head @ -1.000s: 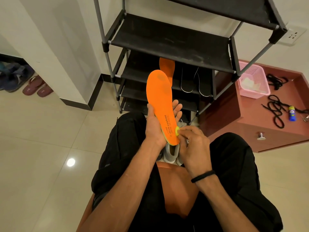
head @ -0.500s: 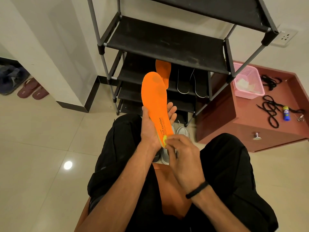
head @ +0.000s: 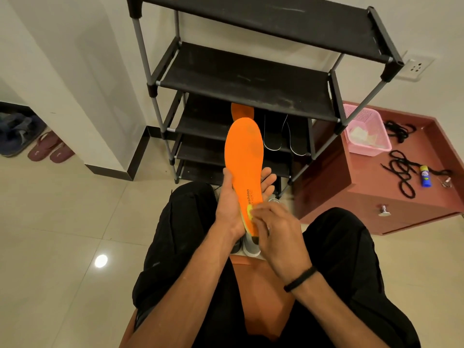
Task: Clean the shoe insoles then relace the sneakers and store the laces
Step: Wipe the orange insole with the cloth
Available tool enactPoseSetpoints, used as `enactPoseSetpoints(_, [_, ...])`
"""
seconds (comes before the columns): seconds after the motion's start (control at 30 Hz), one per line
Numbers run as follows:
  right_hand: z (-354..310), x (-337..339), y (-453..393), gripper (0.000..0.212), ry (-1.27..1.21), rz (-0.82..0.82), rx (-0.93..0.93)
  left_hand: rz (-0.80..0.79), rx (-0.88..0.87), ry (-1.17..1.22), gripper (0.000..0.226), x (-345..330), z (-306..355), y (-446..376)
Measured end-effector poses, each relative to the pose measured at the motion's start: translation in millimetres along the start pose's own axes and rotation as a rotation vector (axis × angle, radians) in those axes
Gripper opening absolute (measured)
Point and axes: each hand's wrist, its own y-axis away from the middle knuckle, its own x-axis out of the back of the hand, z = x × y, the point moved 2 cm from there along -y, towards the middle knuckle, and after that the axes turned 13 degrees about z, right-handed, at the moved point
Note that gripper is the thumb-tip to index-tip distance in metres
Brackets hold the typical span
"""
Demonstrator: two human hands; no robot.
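Insole (head: 244,156) stands upright over your lap, long axis pointing away toward the rack (head: 241,79); your left hand (head: 229,204) grips its heel half, while your right hand (head: 276,229) pinches at the yellow heel patch (nearer you), fingers (head: 261,209) narrow.

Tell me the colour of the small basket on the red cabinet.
Pink, a perforated plastic basket; the head view, the only one here, shows it beside the shoe rack.

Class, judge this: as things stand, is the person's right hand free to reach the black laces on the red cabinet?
Probably not yet. The right hand is busy at the heel of the orange insole; the black laces lie uncovered on the red cabinet, well off to the right.
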Motion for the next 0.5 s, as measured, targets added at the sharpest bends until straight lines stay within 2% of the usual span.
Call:
enactPoseSetpoints(0.1, [4,-6,-21,0.015,0.012,0.05,-0.084,-0.032,0.043,-0.004,0.084,-5,-4,1])
enactPoseSetpoints(0.33, [-11,12,20,0.019,-0.047,-0.004,-0.014,-0.052,0.03,0.049,0.086,1,3,1])
enactPoseSetpoints(0.5, [-2,-3,-26,0.016,0.064,0.082,-0.037,-0.112,0.15,0.029,0.09,-9,-15,9])
